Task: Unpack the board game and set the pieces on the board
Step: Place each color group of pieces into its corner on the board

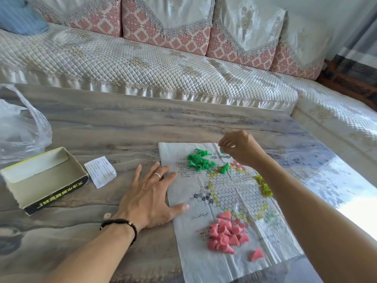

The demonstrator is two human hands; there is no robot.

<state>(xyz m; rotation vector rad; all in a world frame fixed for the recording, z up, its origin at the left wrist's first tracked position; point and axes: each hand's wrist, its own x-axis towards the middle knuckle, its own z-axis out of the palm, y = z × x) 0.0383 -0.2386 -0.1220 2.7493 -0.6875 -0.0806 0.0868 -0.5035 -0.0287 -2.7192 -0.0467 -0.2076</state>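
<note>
A thin paper game board (pixel 228 193) with a star of printed circles lies spread on the table. Several green cone pieces (pixel 199 160) lie in a heap near its far left corner, and one green piece (pixel 224 168) stands on the circles. Several pink pieces (pixel 225 233) are heaped near the front, and yellow pieces (pixel 264 185) show beside my right forearm. My left hand (pixel 151 198) lies flat, fingers spread, pressing the board's left edge. My right hand (pixel 238 147) hovers over the far edge with fingertips pinched; whether it holds anything I cannot tell.
The opened game box (pixel 43 178) sits at the left of the wooden table (pixel 102 123), with a folded leaflet (pixel 100 171) beside it. A clear plastic bag (pixel 19 127) lies at the far left. A quilted sofa (pixel 142 64) runs behind the table.
</note>
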